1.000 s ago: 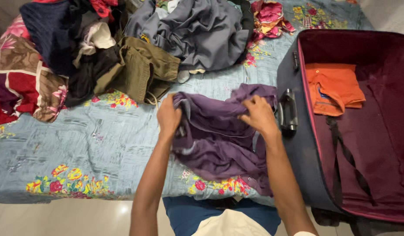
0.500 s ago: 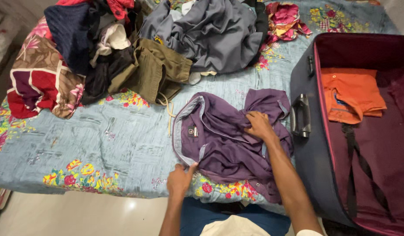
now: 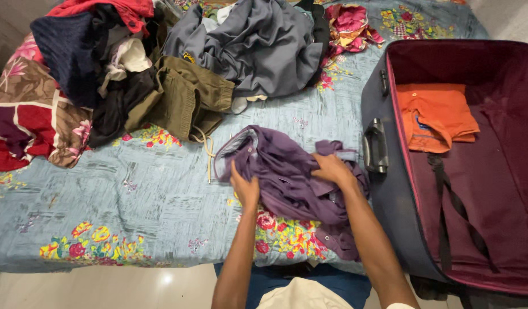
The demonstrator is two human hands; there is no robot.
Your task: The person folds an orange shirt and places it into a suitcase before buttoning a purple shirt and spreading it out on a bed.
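A purple shirt [image 3: 287, 171] lies crumpled on the blue flowered bedsheet [image 3: 121, 189] in front of me. My left hand [image 3: 245, 186] presses on the shirt's left part, below the collar, with cloth gathered under the fingers. My right hand [image 3: 331, 169] grips a fold of the same shirt near its right side, close to the suitcase handle [image 3: 376, 146]. An open dark suitcase [image 3: 389, 189] with a maroon lining stands at the right, and a folded orange shirt [image 3: 438, 114] lies inside it.
A heap of clothes covers the far side of the bed: olive trousers [image 3: 186, 97], a grey garment [image 3: 258, 46], dark and red pieces [image 3: 75, 51], a pink flowered cloth [image 3: 349, 23]. A patterned brown and red blanket [image 3: 24, 114] lies at the left. Pale floor shows below the bed edge.
My left hand moved up from the bed edge onto the shirt. The shirt's lower edge has been pushed upward into a tighter bundle; my right hand stays on its right side.
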